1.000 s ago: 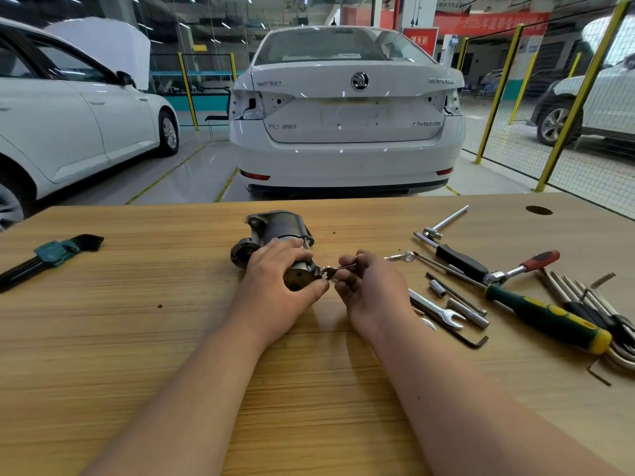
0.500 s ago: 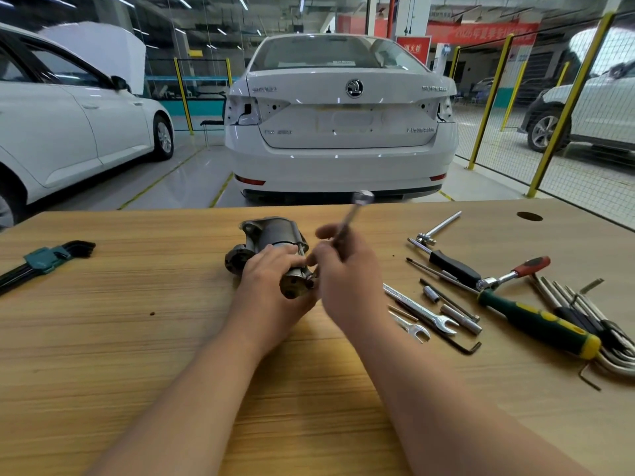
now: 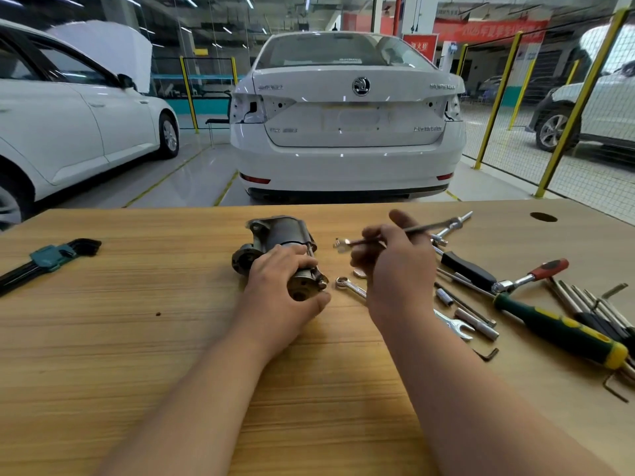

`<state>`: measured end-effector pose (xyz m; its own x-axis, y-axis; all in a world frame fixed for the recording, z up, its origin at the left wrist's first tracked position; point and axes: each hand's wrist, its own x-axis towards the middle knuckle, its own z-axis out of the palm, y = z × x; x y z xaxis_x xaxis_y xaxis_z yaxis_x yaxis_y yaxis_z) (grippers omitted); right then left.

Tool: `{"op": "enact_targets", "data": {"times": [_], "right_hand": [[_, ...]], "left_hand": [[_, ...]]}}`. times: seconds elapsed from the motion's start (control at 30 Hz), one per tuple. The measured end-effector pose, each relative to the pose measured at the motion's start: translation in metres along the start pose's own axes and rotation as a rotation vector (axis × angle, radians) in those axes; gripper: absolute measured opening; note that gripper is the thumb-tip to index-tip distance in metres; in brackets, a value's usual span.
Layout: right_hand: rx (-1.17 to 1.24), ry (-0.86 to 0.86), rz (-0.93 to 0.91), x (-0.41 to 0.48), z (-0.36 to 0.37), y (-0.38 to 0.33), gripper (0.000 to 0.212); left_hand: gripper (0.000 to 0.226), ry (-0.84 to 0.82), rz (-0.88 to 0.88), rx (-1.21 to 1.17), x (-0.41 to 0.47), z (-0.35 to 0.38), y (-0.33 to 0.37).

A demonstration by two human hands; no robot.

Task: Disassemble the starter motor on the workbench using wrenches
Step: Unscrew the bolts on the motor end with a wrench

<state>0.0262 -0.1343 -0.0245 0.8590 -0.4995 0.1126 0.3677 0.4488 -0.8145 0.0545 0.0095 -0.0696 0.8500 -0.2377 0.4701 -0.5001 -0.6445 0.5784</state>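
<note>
Both forearms reach in from the near edge of the wooden workbench [image 3: 137, 338]. The left hand [image 3: 285, 286] is curled over the near end of the starter motor [image 3: 281, 235], thumb under its end cap, pinning it on its side at the middle of the bench. The right hand [image 3: 395, 266] is raised just to the right of the motor, fingers pinching a slim wrench [image 3: 417, 229] held nearly level above the bench. Its open end points left toward the motor, near it but not touching.

Between the two hands a ring spanner [image 3: 350, 286] lies flat on the bench, its shaft running under the right wrist. Right of that hand sit an open-end spanner [image 3: 453, 326], a green-and-yellow screwdriver [image 3: 556, 329], a red-handled ratchet [image 3: 536, 274] and a fan of hex keys [image 3: 601, 310]. A folding hex key set [image 3: 48, 259] rests far to the left. Beyond the bench stands a white car [image 3: 347, 125], its rear facing the bench.
</note>
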Motion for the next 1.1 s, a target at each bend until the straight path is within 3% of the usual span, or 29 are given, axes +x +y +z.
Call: {"op": "enact_targets", "data": {"times": [0.17, 0.63, 0.8, 1.0, 1.03, 1.1], "right_hand": [[0.022, 0.045, 0.265, 0.004, -0.012, 0.015, 0.019], [0.095, 0.057, 0.315, -0.007, -0.006, 0.029, 0.018], [-0.281, -0.109, 0.028, -0.012, -0.004, 0.025, 0.019], [-1.312, -0.624, -0.811, -0.035, 0.017, 0.029, 0.028], [-1.304, -0.627, -0.862, -0.035, 0.019, 0.028, 0.029], [-1.02, -0.55, -0.87, -0.032, 0.02, 0.021, 0.029]], "left_hand": [[0.049, 0.029, 0.02, 0.0, 0.0, 0.002, -0.002], [0.041, 0.072, 0.046, -0.005, 0.0, 0.003, -0.001], [0.038, 0.05, 0.076, -0.015, 0.0, 0.002, -0.002], [0.03, 0.092, 0.185, 0.172, 0.001, 0.004, 0.002], [0.022, 0.058, 0.174, 0.215, 0.0, 0.002, 0.008], [0.017, 0.035, 0.216, 0.202, 0.001, 0.001, 0.002]]}}
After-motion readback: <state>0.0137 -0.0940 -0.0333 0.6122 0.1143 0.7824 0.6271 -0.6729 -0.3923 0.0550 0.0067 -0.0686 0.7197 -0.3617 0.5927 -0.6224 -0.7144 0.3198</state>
